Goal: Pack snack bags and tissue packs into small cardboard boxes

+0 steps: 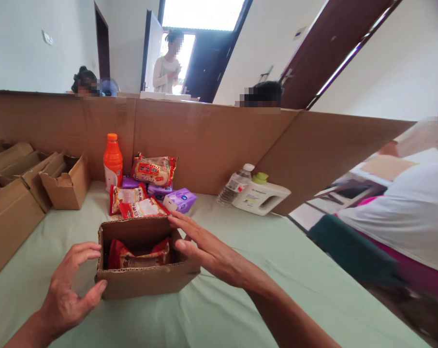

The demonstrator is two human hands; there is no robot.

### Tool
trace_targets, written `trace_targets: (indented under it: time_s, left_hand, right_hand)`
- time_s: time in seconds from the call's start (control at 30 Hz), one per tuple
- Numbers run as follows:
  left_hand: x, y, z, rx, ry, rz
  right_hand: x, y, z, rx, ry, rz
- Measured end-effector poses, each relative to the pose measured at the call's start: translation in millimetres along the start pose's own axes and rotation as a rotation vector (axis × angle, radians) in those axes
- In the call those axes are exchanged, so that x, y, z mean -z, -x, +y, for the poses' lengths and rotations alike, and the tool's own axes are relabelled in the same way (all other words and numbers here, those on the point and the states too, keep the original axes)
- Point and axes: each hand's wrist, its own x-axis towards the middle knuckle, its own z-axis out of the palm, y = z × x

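Cardboard box (146, 283) between loosely spread left hand (68, 290) and flat, unclenched right hand (213, 253), both against its ends.

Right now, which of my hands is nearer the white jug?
Right. Your right hand is at the right end of the box before you, the white jug beyond it to the right; your left hand is at the left end, farther away.

Upper packet (154, 171): large characters 旺旺 on the front; the smaller print is unclear.
Front packet (144, 208): large characters, not surely readable.
White jug (260, 197): a dark line of lettering above smaller lines, too blurred to read.
Orange bottle (112, 164): label print unreadable.
Purple pack (181, 199): small blue-and-white mark, lettering too small.
Water bottle (236, 186): red label marking, illegible.
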Motion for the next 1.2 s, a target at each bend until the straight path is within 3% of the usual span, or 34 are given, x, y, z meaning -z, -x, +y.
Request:
trace_targets:
  time_s: [0.13,0.3,0.47,0.57,0.7,0.8,0.87,1.0,1.2]
  left_hand:
    - [-3.1,-3.7,0.9,-0.016,0.018,0.003]
    - [-7.8,-6.0,7.4,-0.048,0.013,0.033]
    - [-13.3,-5.9,7.0,-0.054,0.085,-0.109]
    - [-19.3,-5.2,2.1,0.006,0.073,-0.154]
    - [-27.7,-4.8,-1.5,0.143,-0.01,-0.03]
    - [-32.9,-1.9,-4.6,0.2,-0.081,0.031]
    - [-36.0,1.6,-8.7,0.21,-0.073,-0.006]
    - [-40.0,7.2,-18.4,0.158,0.0,-0.105]
    - [-35.3,8.7,-32.5,0.117,0.041,-0.1]
  right_hand:
    - [5.4,-12.5,-11.2,-0.045,0.081,0.041]
    - [12.6,-41.7,-17.4,-0.166,0.359,0.054]
    - [16.3,-69.2,-17.5,-0.22,0.423,0.092]
    - [19.6,-58.7,-13.0,-0.155,0.313,0.044]
    - [20.0,-13.4,-3.6,0.005,0.122,-0.023]
    - [11.6,16.4,3.1,0.039,0.224,-0.072]
    - [2.6,26.7,7.6,0.059,0.308,-0.076]
    - [-11.8,25.6,14.3,0.176,0.394,-0.039]
    - [-21.3,-12.8,4.5,0.295,0.529,-0.172]
